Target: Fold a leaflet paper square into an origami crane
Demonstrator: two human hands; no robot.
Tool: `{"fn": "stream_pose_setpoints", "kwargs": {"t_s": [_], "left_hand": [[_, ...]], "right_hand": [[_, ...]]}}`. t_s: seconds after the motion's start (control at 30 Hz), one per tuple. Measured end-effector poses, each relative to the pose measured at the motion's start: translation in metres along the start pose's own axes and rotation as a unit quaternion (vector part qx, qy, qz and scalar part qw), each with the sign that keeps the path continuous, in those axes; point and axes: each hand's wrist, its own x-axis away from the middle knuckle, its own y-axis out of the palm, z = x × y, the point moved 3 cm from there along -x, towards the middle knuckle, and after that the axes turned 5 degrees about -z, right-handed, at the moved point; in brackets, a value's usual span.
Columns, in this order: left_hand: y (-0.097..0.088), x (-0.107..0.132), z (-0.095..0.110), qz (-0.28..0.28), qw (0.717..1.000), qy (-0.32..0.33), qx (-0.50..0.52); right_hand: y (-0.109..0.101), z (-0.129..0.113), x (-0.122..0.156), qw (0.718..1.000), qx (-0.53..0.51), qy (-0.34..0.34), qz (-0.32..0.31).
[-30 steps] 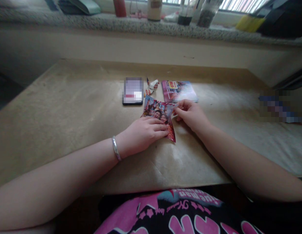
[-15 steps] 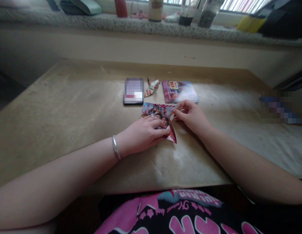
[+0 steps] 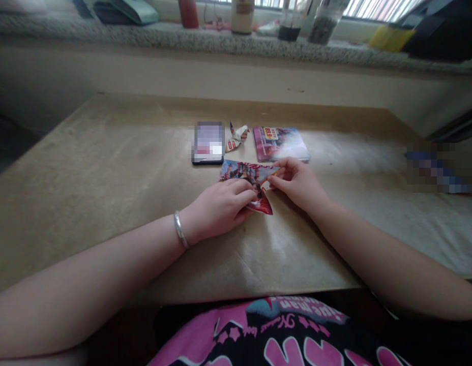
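Where the desk [image 3: 117, 168] runs past the left border, its near left corner is cut off. A silver bracelet [image 3: 178, 230] circles the left wrist. Toward the far edge lies a phone [image 3: 208, 145], its screen pixelated beyond reading. Nearer the front edge, the left hand [image 3: 225, 204] rests palm down over a printed paper [image 3: 255, 172]; its fingers are bent and its thumb is out of sight, so whether it grips or only presses, I cannot tell. The paper lies mid-desk, its middle covered. Just right of the phone sits a twisted scrap [image 3: 238, 138]. Beyond the paper, a printed stack [image 3: 279, 144] is partly bleached by glare. The right hand [image 3: 297, 182] has thumb and forefinger pinched on the paper's turned-over right corner; the other fingers are hard to see. Toward the desk's right edge, pixels blur a bluish strip [image 3: 436, 170].
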Motion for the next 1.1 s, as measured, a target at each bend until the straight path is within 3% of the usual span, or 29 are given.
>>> {"fn": "stream_pose_setpoints", "kwargs": {"t_s": [0.17, 0.33, 0.7, 1.1], "left_hand": [[-0.002, 0.003, -0.002, 0.079, 0.997, -0.009, 0.020], [0.000, 0.005, -0.005, 0.115, 0.993, -0.022, -0.010], [0.003, 0.007, -0.012, 0.107, 0.993, -0.038, -0.034], [-0.002, 0.004, -0.015, 0.076, 0.996, -0.029, -0.036]], "right_hand": [[0.005, -0.008, 0.006, 0.997, 0.008, -0.073, -0.019], [0.011, -0.012, 0.011, 0.993, 0.007, -0.104, -0.063], [0.010, -0.019, 0.017, 0.984, 0.024, -0.159, -0.077], [0.014, -0.021, 0.021, 0.982, 0.018, -0.146, -0.122]]}}
